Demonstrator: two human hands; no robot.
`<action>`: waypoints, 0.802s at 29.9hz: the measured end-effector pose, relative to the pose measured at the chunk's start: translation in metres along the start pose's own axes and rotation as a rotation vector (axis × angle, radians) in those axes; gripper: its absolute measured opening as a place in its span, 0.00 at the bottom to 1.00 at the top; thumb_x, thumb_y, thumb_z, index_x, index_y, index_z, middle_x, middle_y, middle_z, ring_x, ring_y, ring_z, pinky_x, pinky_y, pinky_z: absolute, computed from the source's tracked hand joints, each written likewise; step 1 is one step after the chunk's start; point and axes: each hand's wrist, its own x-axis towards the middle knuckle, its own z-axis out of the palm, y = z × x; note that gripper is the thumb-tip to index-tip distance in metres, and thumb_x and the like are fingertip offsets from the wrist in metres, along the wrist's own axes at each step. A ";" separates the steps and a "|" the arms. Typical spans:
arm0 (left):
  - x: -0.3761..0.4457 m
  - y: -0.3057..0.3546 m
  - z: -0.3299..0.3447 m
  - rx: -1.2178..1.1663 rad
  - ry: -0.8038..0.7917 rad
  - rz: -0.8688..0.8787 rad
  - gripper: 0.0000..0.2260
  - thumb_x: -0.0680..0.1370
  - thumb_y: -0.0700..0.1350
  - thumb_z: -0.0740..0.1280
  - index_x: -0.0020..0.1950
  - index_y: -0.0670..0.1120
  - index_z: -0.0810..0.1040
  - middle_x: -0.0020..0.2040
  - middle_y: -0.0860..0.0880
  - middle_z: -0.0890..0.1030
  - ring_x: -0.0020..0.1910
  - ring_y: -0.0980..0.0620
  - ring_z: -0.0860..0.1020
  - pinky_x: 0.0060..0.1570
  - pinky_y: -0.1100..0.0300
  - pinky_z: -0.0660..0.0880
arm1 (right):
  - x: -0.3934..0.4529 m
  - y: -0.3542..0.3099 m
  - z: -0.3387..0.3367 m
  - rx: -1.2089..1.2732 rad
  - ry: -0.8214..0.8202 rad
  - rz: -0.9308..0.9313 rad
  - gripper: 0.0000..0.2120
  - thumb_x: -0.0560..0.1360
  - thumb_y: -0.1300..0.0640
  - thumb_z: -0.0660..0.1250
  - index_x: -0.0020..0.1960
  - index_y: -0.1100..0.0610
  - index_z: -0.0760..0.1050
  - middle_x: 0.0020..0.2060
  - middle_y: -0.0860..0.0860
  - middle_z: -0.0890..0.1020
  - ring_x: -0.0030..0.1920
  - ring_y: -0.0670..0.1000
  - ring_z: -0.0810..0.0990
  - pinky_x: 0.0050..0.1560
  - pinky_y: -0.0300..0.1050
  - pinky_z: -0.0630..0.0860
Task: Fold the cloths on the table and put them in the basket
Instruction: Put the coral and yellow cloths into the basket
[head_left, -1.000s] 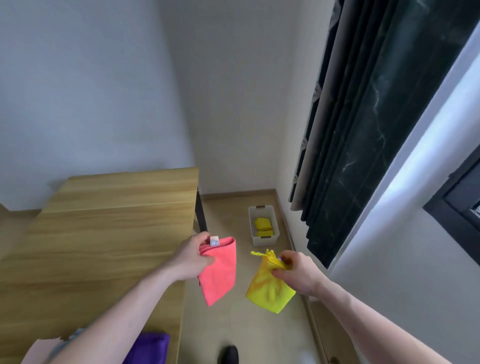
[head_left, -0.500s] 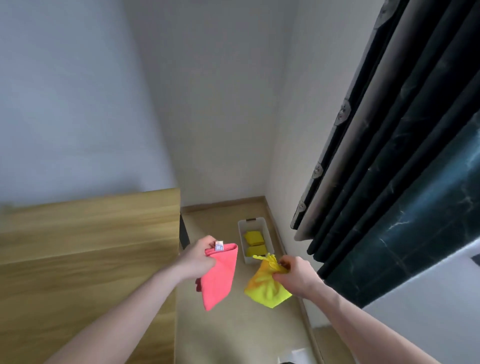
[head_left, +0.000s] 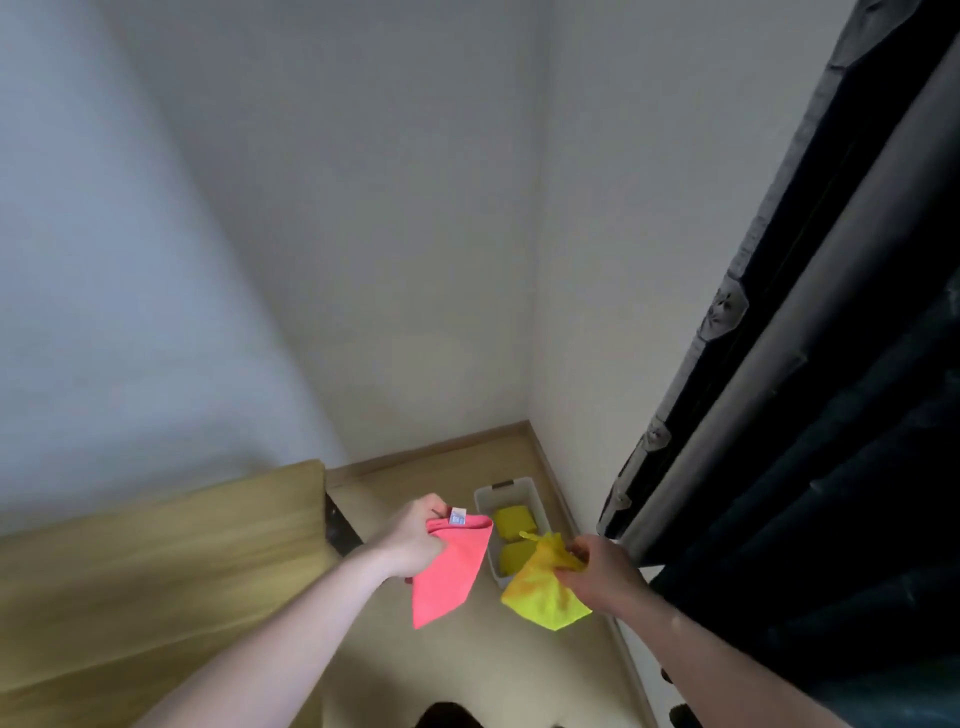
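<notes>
Pink cloth hangs folded from my left hand, fingers curled round its top edge by the white tag, so the fold stays together while it's in the air. Yellow cloth hangs from my right hand, pinched at a bunched top corner; looser, more crumpled than the pink one, fold looks less tidy. Both cloths are off the table, held over the floor just this side of the basket.

The basket sits on the floor in the room corner, beside the dark curtain, with two folded yellow cloths already inside. So I judge this is the carry step: one cloth per hand, to drop both in one trip. The near end of the basket is hidden behind the cloths.

The table is off to my left, its far right corner next to my left wrist. View is blurred.
</notes>
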 end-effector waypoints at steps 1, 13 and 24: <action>0.018 -0.001 -0.001 0.026 -0.022 0.004 0.14 0.71 0.41 0.63 0.46 0.62 0.74 0.47 0.48 0.83 0.43 0.45 0.83 0.36 0.52 0.79 | 0.010 0.000 -0.004 0.017 -0.003 0.007 0.16 0.75 0.50 0.72 0.61 0.51 0.81 0.57 0.48 0.84 0.58 0.51 0.82 0.51 0.40 0.75; 0.220 0.033 -0.050 0.204 -0.216 0.103 0.05 0.71 0.48 0.65 0.46 0.55 0.76 0.39 0.54 0.80 0.34 0.59 0.78 0.26 0.67 0.72 | 0.149 -0.016 -0.013 0.137 -0.015 0.220 0.08 0.75 0.54 0.69 0.45 0.42 0.73 0.42 0.41 0.79 0.49 0.49 0.81 0.40 0.36 0.71; 0.444 0.010 -0.020 0.187 -0.422 0.118 0.07 0.72 0.43 0.66 0.49 0.47 0.76 0.41 0.56 0.77 0.42 0.56 0.78 0.32 0.76 0.68 | 0.305 -0.006 0.029 0.191 -0.089 0.472 0.11 0.79 0.50 0.66 0.60 0.51 0.75 0.52 0.53 0.78 0.46 0.57 0.81 0.51 0.52 0.81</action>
